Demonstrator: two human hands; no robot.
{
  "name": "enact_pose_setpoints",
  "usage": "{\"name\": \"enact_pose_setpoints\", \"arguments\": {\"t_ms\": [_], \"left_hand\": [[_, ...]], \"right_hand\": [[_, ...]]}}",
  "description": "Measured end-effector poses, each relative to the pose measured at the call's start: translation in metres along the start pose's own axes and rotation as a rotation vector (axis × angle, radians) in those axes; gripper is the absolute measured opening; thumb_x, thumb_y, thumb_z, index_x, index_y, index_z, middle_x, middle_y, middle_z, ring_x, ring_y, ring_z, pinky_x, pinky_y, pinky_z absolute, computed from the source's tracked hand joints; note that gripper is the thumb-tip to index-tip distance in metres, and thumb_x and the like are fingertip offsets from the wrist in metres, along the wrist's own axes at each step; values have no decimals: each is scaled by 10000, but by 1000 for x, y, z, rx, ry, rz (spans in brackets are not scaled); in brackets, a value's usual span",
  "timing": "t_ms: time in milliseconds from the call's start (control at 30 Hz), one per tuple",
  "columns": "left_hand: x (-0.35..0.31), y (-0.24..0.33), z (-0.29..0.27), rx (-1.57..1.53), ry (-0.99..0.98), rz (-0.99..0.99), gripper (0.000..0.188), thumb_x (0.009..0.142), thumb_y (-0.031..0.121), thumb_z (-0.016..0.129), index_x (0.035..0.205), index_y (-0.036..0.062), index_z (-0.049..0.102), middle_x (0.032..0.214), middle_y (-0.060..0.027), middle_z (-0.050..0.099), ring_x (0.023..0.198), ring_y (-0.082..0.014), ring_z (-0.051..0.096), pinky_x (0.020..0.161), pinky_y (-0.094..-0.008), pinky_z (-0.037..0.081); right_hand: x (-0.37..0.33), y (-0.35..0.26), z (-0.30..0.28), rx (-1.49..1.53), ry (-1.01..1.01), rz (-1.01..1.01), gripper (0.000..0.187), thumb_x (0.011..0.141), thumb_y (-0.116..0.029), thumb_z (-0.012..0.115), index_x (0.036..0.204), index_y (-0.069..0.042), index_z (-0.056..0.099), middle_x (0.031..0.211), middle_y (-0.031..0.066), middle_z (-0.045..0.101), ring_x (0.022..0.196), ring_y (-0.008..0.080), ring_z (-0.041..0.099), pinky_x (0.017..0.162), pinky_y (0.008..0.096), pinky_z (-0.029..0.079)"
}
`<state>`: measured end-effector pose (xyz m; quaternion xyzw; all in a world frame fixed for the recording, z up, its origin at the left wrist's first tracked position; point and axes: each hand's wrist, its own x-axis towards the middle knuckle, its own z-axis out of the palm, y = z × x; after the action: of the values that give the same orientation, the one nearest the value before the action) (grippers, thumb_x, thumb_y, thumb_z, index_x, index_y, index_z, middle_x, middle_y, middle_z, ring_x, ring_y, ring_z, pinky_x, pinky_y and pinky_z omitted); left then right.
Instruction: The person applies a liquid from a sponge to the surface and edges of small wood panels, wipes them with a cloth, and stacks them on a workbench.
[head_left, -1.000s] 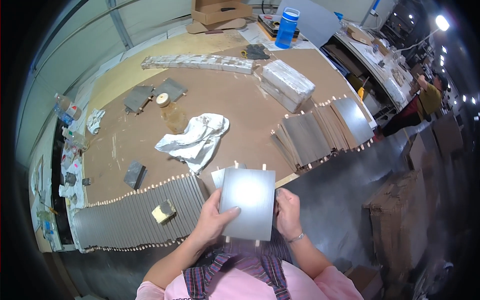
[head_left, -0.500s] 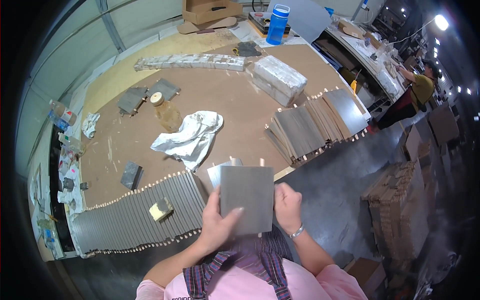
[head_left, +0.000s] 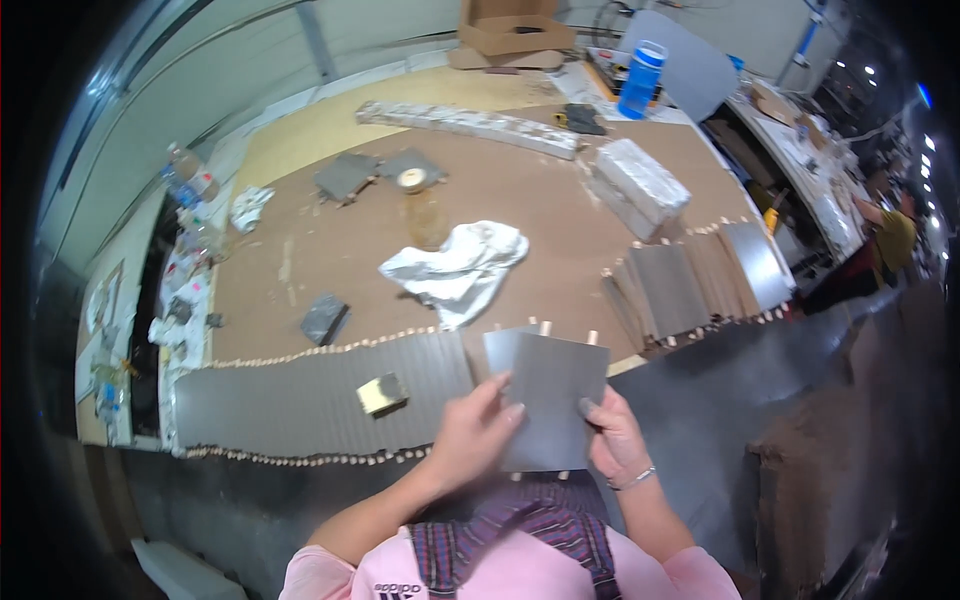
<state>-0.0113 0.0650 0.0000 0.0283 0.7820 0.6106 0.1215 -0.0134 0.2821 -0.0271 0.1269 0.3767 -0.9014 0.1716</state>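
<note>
Looking down from the head camera, a person in a pink top stands at a brown surface [head_left: 560, 200] and holds a thin grey metal sheet [head_left: 548, 400] flat in front of the chest, just past the near edge of the surface. The left hand [head_left: 475, 430] is closed on the sheet's left edge, fingers spread over its face. The right hand [head_left: 612, 435], with a bracelet at the wrist, grips the sheet's right edge, thumb on top. Small pale pegs stick out from the sheet's far and near edges. Just left of the sheet, a long row of similar grey sheets [head_left: 320, 400] lies overlapped along the near edge of the surface, with a small yellowish block [head_left: 382, 394] resting on it. To the right, a second fanned row of sheets [head_left: 695, 280] lies at an angle. Beyond the held sheet, in the middle of the surface, sits a crumpled white cloth [head_left: 460, 265], with a jar [head_left: 420, 205] just behind it. Farther back are a wrapped grey bundle [head_left: 640, 185], a long wrapped strip [head_left: 470, 125] and a blue bottle [head_left: 640, 80]. A plastic bottle [head_left: 190, 175] stands at the far left.
</note>
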Motion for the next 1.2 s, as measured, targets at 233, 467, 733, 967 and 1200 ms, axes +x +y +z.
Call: {"name": "enact_pose_setpoints", "arguments": {"t_ms": [233,467,733,967,1200], "left_hand": [[-26,-13,-109,728,508,294,465,686,33,749,1136,-1,632,1097,-153,633,1038,-320,604,926,-381,481],[-43,-57,-122,691,451,252,476,681,7,747,1135,-11,604,1129,-136,630,1065,-302,582,951,-388,469],[-30,-3,-57,-669,162,92,541,779,241,758,1199,7,512,1099,-117,637,986,-198,648,905,-351,535],[-8,0,-38,-740,130,8,525,792,281,760,1185,39,508,1081,-91,635,996,-148,629,868,-300,523],[1,2,-42,-806,140,-40,449,822,15,682,1222,66,485,1125,-154,639,884,-170,667,670,-286,577]], "right_hand": [[1,-4,-10,38,2,-7,457,878,46,566,1324,39,466,1263,160,596,1168,275,603,1023,403,492],[15,9,12,72,-27,136,442,858,58,550,1296,24,502,1203,147,627,1060,250,655,953,389,538],[29,24,1,184,-118,395,494,897,-271,538,1286,32,503,1192,172,614,1064,301,636,946,418,517],[23,6,61,590,-374,87,761,914,-539,476,1454,-10,383,1427,305,429,1322,396,455,1103,524,372],[41,4,55,381,-289,59,862,930,-662,367,1497,-15,310,1472,274,395,1340,432,422,1101,534,365]]}}
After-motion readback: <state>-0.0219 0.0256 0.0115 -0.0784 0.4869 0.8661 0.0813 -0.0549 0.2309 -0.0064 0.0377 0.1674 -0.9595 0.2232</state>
